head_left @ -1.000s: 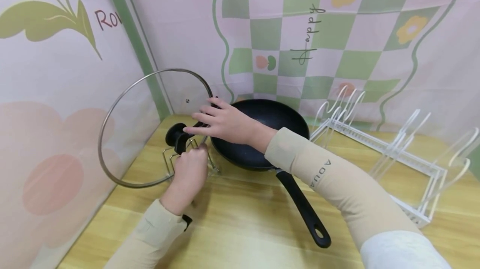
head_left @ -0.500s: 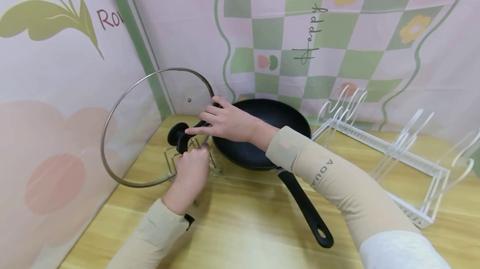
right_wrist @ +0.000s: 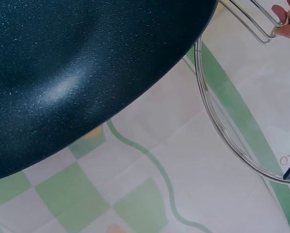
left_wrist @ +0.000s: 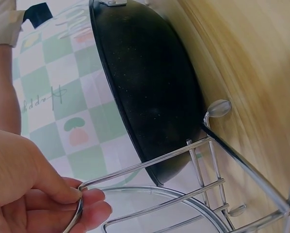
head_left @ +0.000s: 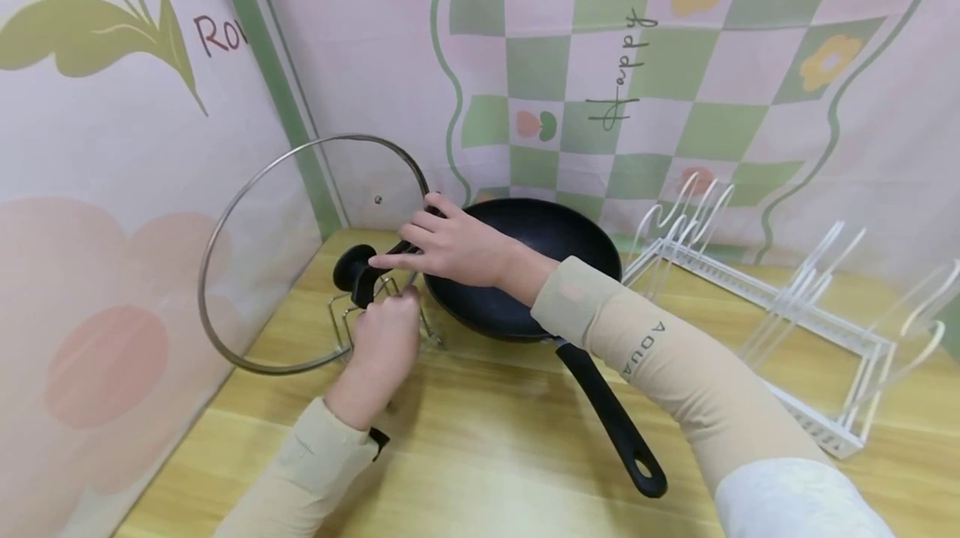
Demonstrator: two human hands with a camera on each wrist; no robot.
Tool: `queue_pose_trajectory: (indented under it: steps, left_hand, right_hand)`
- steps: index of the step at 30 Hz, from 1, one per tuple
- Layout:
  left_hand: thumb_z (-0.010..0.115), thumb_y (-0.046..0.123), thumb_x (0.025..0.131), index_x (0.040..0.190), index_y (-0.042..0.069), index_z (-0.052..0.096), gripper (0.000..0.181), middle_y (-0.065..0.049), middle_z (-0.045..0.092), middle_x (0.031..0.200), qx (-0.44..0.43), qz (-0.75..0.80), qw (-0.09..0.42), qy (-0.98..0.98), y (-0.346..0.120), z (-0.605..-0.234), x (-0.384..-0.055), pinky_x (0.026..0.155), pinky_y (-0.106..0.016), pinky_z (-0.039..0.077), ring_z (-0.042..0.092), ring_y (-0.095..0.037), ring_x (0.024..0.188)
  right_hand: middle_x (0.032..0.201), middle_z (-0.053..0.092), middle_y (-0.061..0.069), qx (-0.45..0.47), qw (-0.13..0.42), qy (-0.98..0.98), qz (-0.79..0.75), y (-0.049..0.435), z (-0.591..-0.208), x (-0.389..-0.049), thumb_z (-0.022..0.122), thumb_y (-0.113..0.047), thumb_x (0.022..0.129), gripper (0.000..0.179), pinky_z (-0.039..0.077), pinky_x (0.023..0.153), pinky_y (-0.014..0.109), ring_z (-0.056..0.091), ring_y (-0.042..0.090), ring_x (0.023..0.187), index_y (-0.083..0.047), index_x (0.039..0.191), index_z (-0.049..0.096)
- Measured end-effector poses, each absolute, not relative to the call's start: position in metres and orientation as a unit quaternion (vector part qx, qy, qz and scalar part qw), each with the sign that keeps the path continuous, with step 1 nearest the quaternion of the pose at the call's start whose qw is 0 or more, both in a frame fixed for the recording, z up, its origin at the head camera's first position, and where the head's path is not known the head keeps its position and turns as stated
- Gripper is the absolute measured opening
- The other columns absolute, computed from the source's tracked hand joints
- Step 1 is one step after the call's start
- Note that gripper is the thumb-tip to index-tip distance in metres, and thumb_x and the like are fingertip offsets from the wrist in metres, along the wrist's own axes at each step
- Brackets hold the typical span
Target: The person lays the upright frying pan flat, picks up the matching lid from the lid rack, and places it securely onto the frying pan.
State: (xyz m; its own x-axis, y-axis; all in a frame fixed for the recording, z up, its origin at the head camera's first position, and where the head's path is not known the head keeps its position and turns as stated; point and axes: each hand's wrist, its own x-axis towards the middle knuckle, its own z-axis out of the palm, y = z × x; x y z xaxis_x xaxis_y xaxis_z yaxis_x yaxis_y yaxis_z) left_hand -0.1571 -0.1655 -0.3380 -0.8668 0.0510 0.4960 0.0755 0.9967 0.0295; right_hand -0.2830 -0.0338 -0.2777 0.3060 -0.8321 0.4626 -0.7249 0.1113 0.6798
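Note:
A glass pan lid (head_left: pixel 213 271) with a steel rim and a black knob (head_left: pixel 352 267) stands upright in a small wire rack (left_wrist: pixel 154 206). My right hand (head_left: pixel 465 246) holds the lid by its near side, one finger stretched out to the knob. Lower down, my left hand (head_left: pixel 386 334) pinches a wire loop of the rack between thumb and fingers, plain in the left wrist view. Just right of both hands lies a black frying pan (head_left: pixel 495 309), partly covered by my right hand and forearm. Its handle points toward me.
A white rack (head_left: pixel 780 313) with upright wire dividers stands on the right of the wooden table (head_left: pixel 480 438). Patterned cloth walls rise behind and at the left, close to the lid.
The view has shifted very slightly. Both hands, the lid, the wire rack and the pan keep their places.

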Motion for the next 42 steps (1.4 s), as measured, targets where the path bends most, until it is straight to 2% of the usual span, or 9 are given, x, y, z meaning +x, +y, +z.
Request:
queue_pose_trajectory:
  steps: [6,16,27,33,42]
  left_hand:
    - [0.069,-0.005,0.09,0.081,-0.001,0.063,0.012,-0.014,0.062,0.06,-0.033,-0.031,0.255,-0.966,-0.165,-0.337,-0.16,0.037,-0.041,0.051,0.066,-0.035,0.051]
    - [0.068,-0.001,0.095,0.086,-0.003,0.064,0.011,-0.017,0.066,0.065,-0.025,-0.046,0.213,-0.976,-0.164,-0.334,-0.158,0.041,-0.042,0.053,0.067,-0.036,0.054]
    - [0.066,0.0,0.097,0.085,-0.003,0.063,0.013,-0.019,0.067,0.068,-0.028,-0.06,0.216,-0.974,-0.163,-0.336,-0.157,0.045,-0.046,0.055,0.069,-0.041,0.061]
    - [0.065,0.004,0.1,0.09,-0.002,0.063,0.012,-0.02,0.068,0.073,-0.01,-0.069,0.177,-0.982,-0.162,-0.336,-0.157,0.048,-0.049,0.057,0.069,-0.041,0.066]
    - [0.063,-0.008,0.092,0.092,-0.001,0.062,0.007,-0.019,0.068,0.075,-0.006,-0.066,0.135,-0.989,-0.163,-0.326,-0.161,0.05,-0.05,0.058,0.07,-0.041,0.07]
  right_hand:
    - [0.096,0.058,0.007,0.656,0.461,-0.594,-0.066,-0.031,-0.273,-0.281,0.058,0.008,0.095,0.059,0.046,0.089,0.046,0.052,0.024,0.084,-0.028,0.141,0.063]
    - [0.093,0.057,0.005,0.65,0.462,-0.602,-0.045,-0.025,-0.267,-0.277,0.057,0.009,0.096,0.056,0.046,0.088,0.045,0.052,0.024,0.084,-0.026,0.139,0.065]
    - [0.093,0.058,0.007,0.639,0.483,-0.597,-0.035,-0.021,-0.259,-0.274,0.059,0.01,0.094,0.059,0.045,0.085,0.044,0.054,0.026,0.084,-0.026,0.139,0.064]
    - [0.094,0.06,0.008,0.633,0.491,-0.598,-0.033,-0.02,-0.258,-0.275,0.055,0.011,0.096,0.058,0.046,0.086,0.044,0.056,0.026,0.086,-0.026,0.139,0.064]
    - [0.093,0.059,0.011,0.623,0.506,-0.596,-0.032,-0.015,-0.251,-0.275,0.049,0.011,0.1,0.055,0.047,0.084,0.045,0.056,0.027,0.084,-0.026,0.138,0.064]
